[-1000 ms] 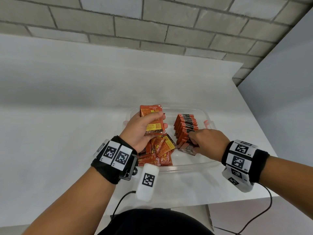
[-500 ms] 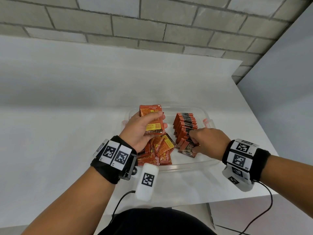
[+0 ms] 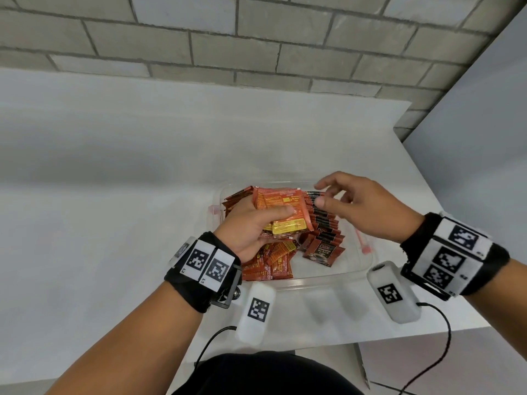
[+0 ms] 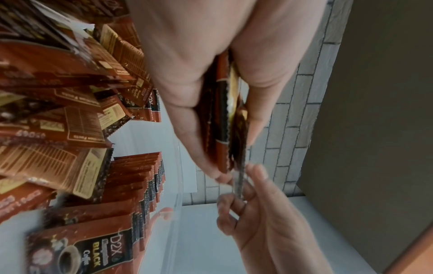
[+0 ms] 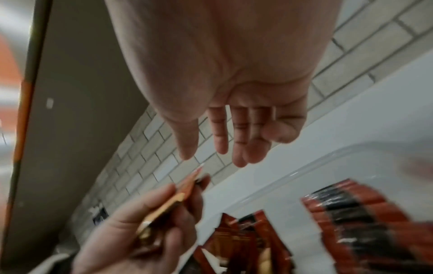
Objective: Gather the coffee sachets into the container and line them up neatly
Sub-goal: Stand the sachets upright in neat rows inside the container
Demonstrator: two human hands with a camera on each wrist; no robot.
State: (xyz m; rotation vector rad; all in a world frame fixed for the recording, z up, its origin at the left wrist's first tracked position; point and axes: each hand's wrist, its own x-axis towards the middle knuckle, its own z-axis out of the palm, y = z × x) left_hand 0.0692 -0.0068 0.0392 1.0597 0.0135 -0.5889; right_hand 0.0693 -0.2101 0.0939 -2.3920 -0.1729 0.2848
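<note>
While the left hand [image 3: 251, 232] grips a small stack of sachets [image 3: 281, 212] between thumb and fingers above the clear container [image 3: 328, 277], the right hand [image 3: 368, 209] hangs just beside the stack with its fingers spread and relaxed, holding nothing. The step in hand looks like sorting: a row of sachets [image 3: 322, 220] stands on edge along the right side of the container, and a loose heap [image 3: 273, 260] lies at its left under the left hand. Next, the right hand probably needs to pinch one sachet off the held stack and slot it upright against the end of the row, facing the same way. One sachet [image 3: 323, 250] leaning at the near end of the row reads "D2X" and "BLACK"; the left wrist view adds "Coffee". Smaller print is too blurred to read.
</note>
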